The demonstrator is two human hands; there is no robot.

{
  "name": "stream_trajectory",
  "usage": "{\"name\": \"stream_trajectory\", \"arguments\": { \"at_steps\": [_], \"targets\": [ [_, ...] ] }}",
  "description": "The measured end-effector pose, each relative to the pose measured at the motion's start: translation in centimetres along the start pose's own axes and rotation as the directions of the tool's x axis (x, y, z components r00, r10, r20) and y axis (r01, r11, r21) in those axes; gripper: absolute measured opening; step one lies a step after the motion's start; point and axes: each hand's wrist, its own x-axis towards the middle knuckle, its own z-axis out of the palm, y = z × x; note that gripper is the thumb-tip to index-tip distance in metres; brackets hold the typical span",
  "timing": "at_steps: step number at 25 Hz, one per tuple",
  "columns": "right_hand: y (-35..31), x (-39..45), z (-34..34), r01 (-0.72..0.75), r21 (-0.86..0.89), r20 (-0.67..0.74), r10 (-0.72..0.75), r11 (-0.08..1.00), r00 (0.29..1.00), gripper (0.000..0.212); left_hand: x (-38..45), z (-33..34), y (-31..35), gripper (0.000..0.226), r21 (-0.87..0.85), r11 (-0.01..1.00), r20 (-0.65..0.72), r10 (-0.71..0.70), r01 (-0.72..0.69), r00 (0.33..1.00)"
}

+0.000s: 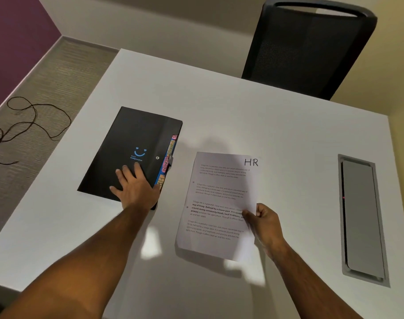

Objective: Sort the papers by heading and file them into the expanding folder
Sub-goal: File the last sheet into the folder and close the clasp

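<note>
Expanding folder (129, 153) lies closed on the white bench (242, 111); left hand (136, 187) rests flat on its cover. Right hand (265, 222) pinches an HR-headed paper (217, 199).

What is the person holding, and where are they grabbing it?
The right hand pinches the HR paper at its right edge, low down. The left hand rests flat on the black expanding folder, not gripping it.
</note>
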Motion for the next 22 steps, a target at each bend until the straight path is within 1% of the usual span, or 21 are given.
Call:
{"name": "stream_trajectory", "arguments": {
  "at_steps": [4,7,10,15,17,20,21,22],
  "targets": [
    [-0.5,-0.1,0.2,-0.015,0.056,0.021,0.014,0.998,1.0,0.028,0.2,-0.6,0.5,0.092,0.022,1.0,0.062,0.011,-0.012,0.998],
    [-1.0,-0.3,0.4,-0.022,0.062,0.037,0.02,0.998,0.999,0.029,0.7,-1.2,0.6,0.089,0.028,0.998,0.124,0.053,-0.057,0.991],
    [-1.0,-0.2,0.5,-0.027,0.059,0.03,0.025,0.998,0.999,0.019,1.7,-1.8,0.2,0.085,0.0,0.995,0.203,0.102,-0.104,0.974],
    [-1.4,-0.3,0.6,-0.033,0.042,0.017,0.032,0.999,0.999,0.009,1.6,-3.8,0.0,0.074,-0.06,0.979,0.215,0.205,-0.196,0.955],
    [-1.5,-0.4,0.6,-0.031,0.028,0.02,0.03,0.999,0.999,0.005,1.1,-4.5,-0.1,0.083,-0.051,0.974,0.217,0.226,-0.22,0.95],
    [-1.7,-0.7,0.6,-0.027,0.036,0.03,0.026,0.999,0.999,0.005,0.6,-5.4,-0.5,0.105,-0.038,0.96,0.217,0.279,-0.277,0.936],
    [-1.8,-0.8,0.6,-0.027,0.04,0.031,0.025,0.999,0.999,0.005,0.4,-5.6,-0.7,0.107,-0.042,0.951,0.204,0.307,-0.305,0.93],
    [-1.9,-0.8,0.6,-0.025,0.04,0.03,0.024,0.999,0.999,0.005,0.2,-5.7,-0.9,0.105,-0.052,0.94,0.185,0.34,-0.336,0.922]
  ]
}}
